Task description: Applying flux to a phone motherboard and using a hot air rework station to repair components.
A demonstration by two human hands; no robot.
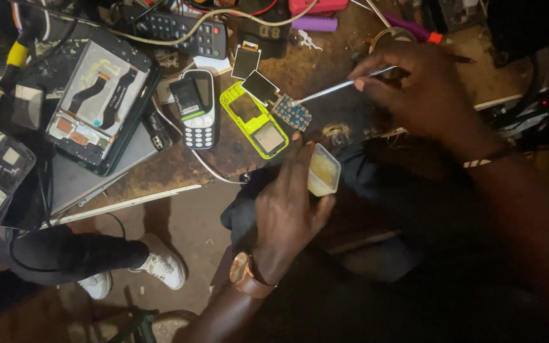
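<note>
Head view: small circuit board with keypad contacts lies on the tabletop, just beside an opened yellow phone shell. Right hand pinches a thin metal tool, its tip touching the board's edge. Left hand pinches a small clear plastic tub near the tabletop edge. Judged: the board is light, stiff and fragile; best taken by its bare edges, clear of the attached screen. The tub looks light and slick. Farther left lie a dark keypad phone and an opened tablet.
</note>
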